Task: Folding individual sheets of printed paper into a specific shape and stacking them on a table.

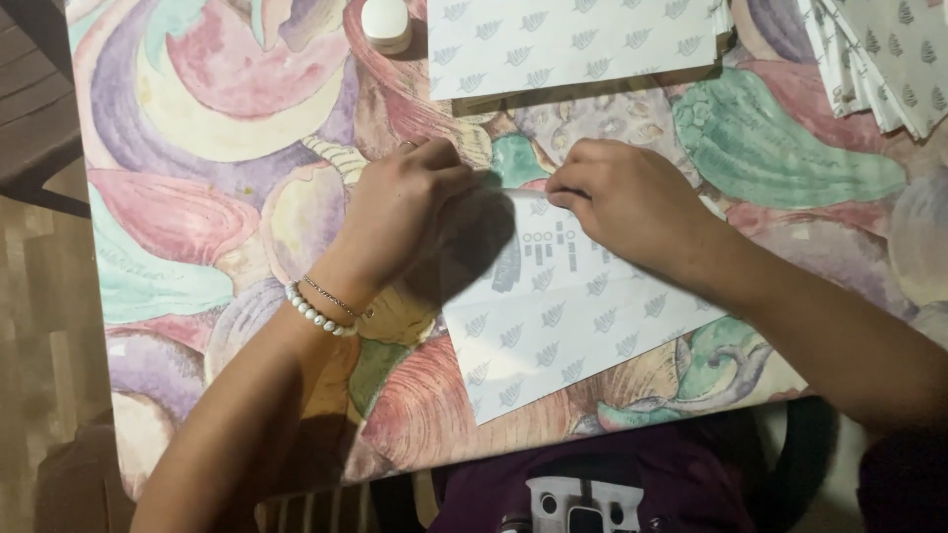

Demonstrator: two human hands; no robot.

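- While the fingertips of the right hand point(632, 202) pinch the far edge of a white paper sheet point(568, 311) printed with small grey leaves, the knuckles bend and press that edge down on the table.
- The left hand point(410, 212) lies curled at nine o'clock of the right hand, its fingers bent onto the same edge of the sheet and casting a shadow over it.
- On the left wrist sit a white bead bracelet point(318, 314) and a thin chain.
- The sheet lies tilted on the vegetable-patterned tablecloth point(197, 197), near the person's body.
- At twelve o'clock of the hands rests a stack of the same leaf-printed paper point(573, 44).
- At eleven o'clock stands a small white rounded object point(385, 22).
- At two o'clock, a fanned pile of leaf-printed sheets point(879, 59) overhangs the corner.
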